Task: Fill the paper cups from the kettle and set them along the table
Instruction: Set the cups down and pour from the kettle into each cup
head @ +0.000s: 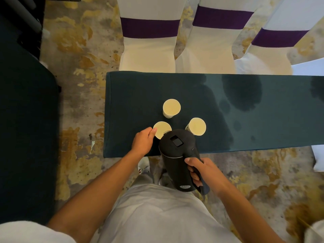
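Note:
Three paper cups stand on the dark green table (263, 130) near its left end: a far cup (171, 107), a right cup (197, 126) and a near-left cup (161, 128). My left hand (142, 142) wraps the side of the near-left cup. My right hand (201, 171) grips the handle of a black kettle (177, 155), which is tilted forward with its spout over the near-left cup's rim. Whether water is flowing is hidden by the kettle's lid.
Dark wet stains (242, 92) spread over the table's middle and right. Three white-covered chairs with purple bands (149, 28) stand just behind the table. Another dark-covered table (26, 120) lies to the left across patterned carpet.

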The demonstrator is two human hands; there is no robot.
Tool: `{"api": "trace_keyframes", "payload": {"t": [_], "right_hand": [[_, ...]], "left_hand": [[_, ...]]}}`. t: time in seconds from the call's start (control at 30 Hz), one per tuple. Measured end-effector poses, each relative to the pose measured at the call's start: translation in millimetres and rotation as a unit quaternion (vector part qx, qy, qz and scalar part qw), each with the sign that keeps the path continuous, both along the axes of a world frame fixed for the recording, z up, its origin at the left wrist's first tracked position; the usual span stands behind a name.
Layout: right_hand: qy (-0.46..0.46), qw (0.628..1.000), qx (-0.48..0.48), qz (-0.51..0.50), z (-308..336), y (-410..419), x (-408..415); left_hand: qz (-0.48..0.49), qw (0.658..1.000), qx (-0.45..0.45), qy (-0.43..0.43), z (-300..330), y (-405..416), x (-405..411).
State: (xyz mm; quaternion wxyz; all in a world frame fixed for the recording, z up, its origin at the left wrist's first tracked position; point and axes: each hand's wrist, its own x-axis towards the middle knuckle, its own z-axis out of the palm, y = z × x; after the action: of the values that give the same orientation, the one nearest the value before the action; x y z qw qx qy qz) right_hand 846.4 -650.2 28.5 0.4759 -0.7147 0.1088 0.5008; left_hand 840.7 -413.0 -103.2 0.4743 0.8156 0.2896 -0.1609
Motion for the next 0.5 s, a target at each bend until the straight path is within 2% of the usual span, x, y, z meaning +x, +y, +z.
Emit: {"api": "trace_keyframes", "payload": {"t": [0.5], "right_hand": [[-0.008,1.000,-0.010,0.009,0.3,1.6,0.4]], "left_hand": [[0.014,1.000,-0.021,0.002,5.5,-1.3,1.2]]}}
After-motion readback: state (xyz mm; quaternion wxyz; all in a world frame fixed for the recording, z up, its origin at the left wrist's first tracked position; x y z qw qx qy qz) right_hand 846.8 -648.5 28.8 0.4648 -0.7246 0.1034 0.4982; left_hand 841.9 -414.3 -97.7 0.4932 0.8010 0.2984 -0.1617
